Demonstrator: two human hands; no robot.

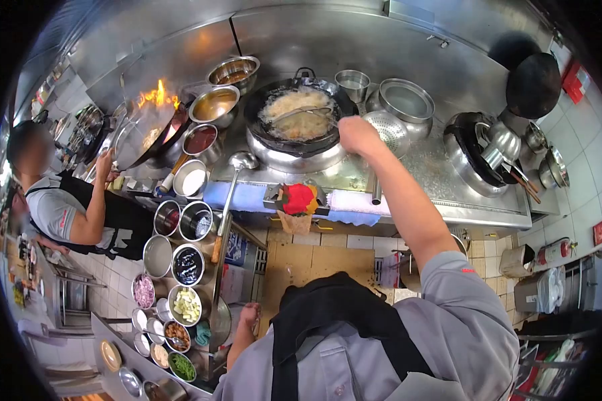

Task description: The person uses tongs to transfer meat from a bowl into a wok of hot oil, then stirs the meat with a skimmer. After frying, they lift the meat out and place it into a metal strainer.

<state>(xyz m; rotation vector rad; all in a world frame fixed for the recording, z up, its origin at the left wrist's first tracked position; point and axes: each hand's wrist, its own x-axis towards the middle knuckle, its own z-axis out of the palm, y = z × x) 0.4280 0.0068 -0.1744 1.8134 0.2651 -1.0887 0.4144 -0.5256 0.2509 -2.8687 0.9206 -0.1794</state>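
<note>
Wok (301, 146) stands on the stove in front of the person, and inside it there is pale bubbling foam (294, 100). The right arm (408, 194) is stretched forward across the counter, almost straight, from the shoulder up to the right rim of this wok. The right hand (358, 136) is there, with its back upward and the fingers folded tight around the end of a metal tool (304, 111); the other end of this tool lies in the foam. Under the forearm side, a skimmer (386, 131) rests just beside the wok. The left arm hangs low near the body, and the left hand (249, 315) has its fingers bent inward; I cannot tell if they hold something. Cut vegetables (186, 305) are in a bowl to the left of it. Farther left, a co-worker (73, 207) stands by another wok (130, 144), where flames (157, 97) rise.
</note>
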